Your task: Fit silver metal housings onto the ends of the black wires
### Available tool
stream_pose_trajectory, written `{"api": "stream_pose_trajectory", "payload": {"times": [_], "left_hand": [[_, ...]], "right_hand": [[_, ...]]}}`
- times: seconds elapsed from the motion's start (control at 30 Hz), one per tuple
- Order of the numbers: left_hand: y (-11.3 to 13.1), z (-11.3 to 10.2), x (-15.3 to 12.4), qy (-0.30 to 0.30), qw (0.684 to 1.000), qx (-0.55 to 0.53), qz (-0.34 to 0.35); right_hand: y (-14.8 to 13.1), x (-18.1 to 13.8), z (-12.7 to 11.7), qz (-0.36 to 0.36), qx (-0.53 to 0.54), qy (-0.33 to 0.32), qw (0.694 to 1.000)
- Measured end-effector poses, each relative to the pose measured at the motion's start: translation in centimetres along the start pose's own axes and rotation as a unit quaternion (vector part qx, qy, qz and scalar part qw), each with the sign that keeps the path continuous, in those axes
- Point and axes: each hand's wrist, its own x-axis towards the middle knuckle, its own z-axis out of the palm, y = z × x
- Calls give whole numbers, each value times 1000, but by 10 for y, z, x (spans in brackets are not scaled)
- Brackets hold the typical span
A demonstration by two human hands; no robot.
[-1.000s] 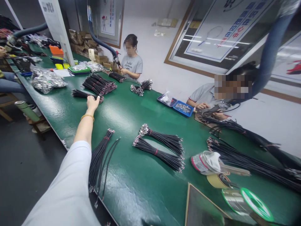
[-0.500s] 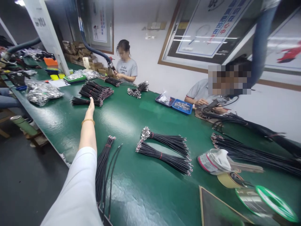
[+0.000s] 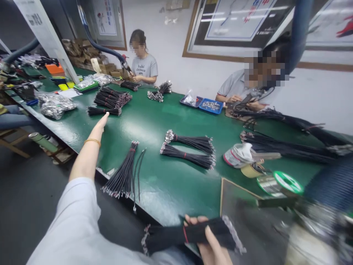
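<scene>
Hands apart — right hand [image 3: 211,241] grips cable bundle [image 3: 190,235], left hand [image 3: 101,123] outstretched.

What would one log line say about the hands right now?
left hand: open, reaching over table | right hand: holding wire bundle

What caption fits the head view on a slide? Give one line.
Left hand stretches toward a cable bundle on the green table; right hand grips another bundle.

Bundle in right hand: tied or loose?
Tied. A red band wraps the middle of the black cable bundle, which the right hand grips as one bunch.
</scene>
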Motion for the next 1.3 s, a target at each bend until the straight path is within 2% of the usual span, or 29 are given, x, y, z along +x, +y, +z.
{"api": "stream_pose_trajectory", "payload": {"times": [0.07, 0.13, 0.17, 0.2, 0.27, 0.37, 0.4, 0.47, 0.6, 0.87, 0.97, 1.07, 1.13, 1.2, 1.3], "left_hand": [[10, 5, -28, -23, 999, -15, 26], [19, 17, -71, -68, 995, -26, 70], [23, 23, -99, -105, 988, -38, 104], [25, 30, -130, -166, 971, -68, 160], [25, 39, -196, -321, 916, -92, 223], [13, 47, -283, -545, 813, -94, 180], [7, 50, -305, -593, 783, -103, 158], [-4, 58, -336, -639, 753, -105, 117], [-14, 69, -364, -634, 759, -132, 72], [-10, 69, -396, -629, 762, -116, 99], [-14, 71, -405, -583, 792, -73, 166], [-18, 71, -411, -478, 836, -5, 271], [-20, 72, -415, -431, 846, 22, 314], [-20, 74, -421, -440, 840, 17, 315], [-15, 84, -439, -521, 813, -87, 246]], "right_hand": [[-16, 4, 18, 60, 1, 21, 998], [-29, 5, 35, 63, 18, 37, 997], [-35, 5, 42, 60, 20, 24, 998], [-39, 3, 48, 54, 20, 6, 998], [-46, -1, 58, 23, 22, -27, 999], [-51, -9, 63, -14, 15, -87, 996], [-51, -12, 64, -24, 12, -100, 995], [-51, -17, 62, -40, 3, -114, 993], [-48, -27, 54, -65, -4, -117, 991], [-57, -45, 30, -111, -5, -133, 985], [-59, -50, 17, -106, -4, -133, 985], [-58, -54, 6, -104, 11, -145, 984], [-57, -57, 1, -104, 18, -154, 982], [-57, -62, -3, -103, 12, -165, 981], [-60, -73, -7, -97, -44, -198, 974]]}}
